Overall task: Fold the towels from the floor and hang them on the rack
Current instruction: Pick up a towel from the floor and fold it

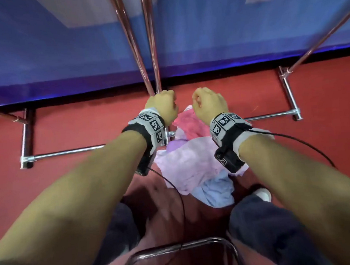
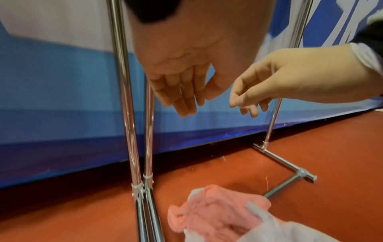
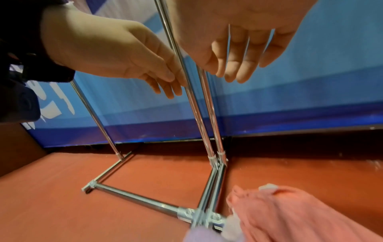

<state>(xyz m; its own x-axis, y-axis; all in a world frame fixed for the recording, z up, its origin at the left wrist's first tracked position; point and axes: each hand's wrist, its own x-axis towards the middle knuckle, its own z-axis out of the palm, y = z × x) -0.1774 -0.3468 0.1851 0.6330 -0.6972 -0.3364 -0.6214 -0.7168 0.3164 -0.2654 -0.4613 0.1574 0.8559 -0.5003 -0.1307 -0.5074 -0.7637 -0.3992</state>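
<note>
Several crumpled towels lie heaped on the red floor at the foot of the rack: a pink towel (image 1: 187, 122) (image 2: 217, 211) (image 3: 290, 211) farthest from me, a lilac towel (image 1: 188, 162) in the middle, and a light blue towel (image 1: 213, 191) nearest my legs. The chrome rack's paired upright poles (image 1: 150, 51) (image 2: 132, 131) (image 3: 199, 106) rise just beyond the heap. My left hand (image 1: 164, 104) (image 2: 182, 101) (image 3: 163, 81) hangs beside those poles with its fingers pointing down and relaxed, holding nothing. My right hand (image 1: 206, 103) (image 2: 246, 103) (image 3: 236, 68) hovers above the pink towel, its fingers loosely curled and empty.
A blue and white banner (image 1: 61, 57) stands close behind the rack. The rack's base bars (image 1: 67, 152) (image 1: 289, 95) lie on the floor to either side. A curved metal tube (image 1: 178, 248), black cables, my dark-trousered legs and a white shoe (image 1: 263, 194) fill the near floor.
</note>
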